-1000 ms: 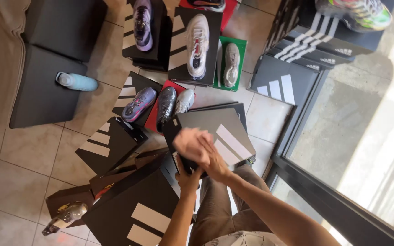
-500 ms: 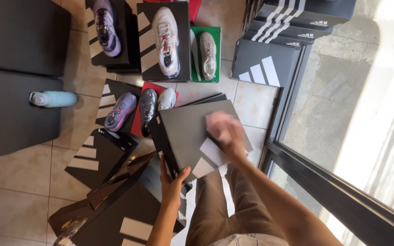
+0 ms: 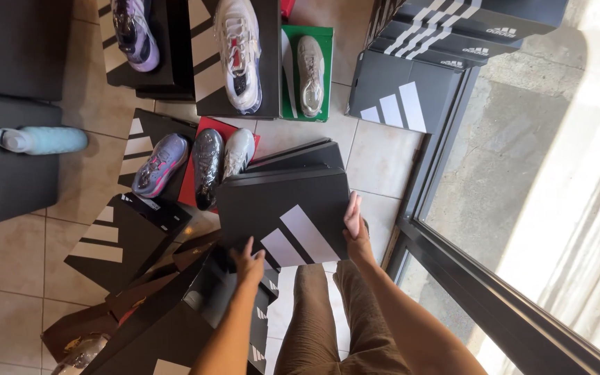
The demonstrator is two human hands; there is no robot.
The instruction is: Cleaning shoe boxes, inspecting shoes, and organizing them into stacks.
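Bottle (image 3: 42, 139), pale blue, lies on its side on a dark seat (image 3: 8, 173) at far left. Right of it, three shoes stand in a row on the floor: purple shoe (image 3: 160, 165), glossy black shoe (image 3: 207, 167), grey shoe (image 3: 237, 153), the last two over a red box lid (image 3: 192, 173). Open black boxes (image 3: 126, 239) are piled lower left.

Centre: black shoebox lid (image 3: 282, 219) with white stripes, held flat above the floor tiles and over the person's knees, overlapping more black lids behind it. Left hand (image 3: 246, 260) grips its near left edge, fingers (image 3: 241, 251) curled closed on the rim. Right hand (image 3: 353, 226) presses flat on the right edge, fingers straight, steadying not clenching.

Step in hand, as I judge: lid carried two-handed, being lined up. Next move likely calls for keeping it level and squaring the corners.

Up top, white shoe (image 3: 239, 52) on a black box, beige shoe (image 3: 310, 75) in a green box (image 3: 324, 69). Striped box stack (image 3: 446, 48) at right by the window frame (image 3: 494, 298).
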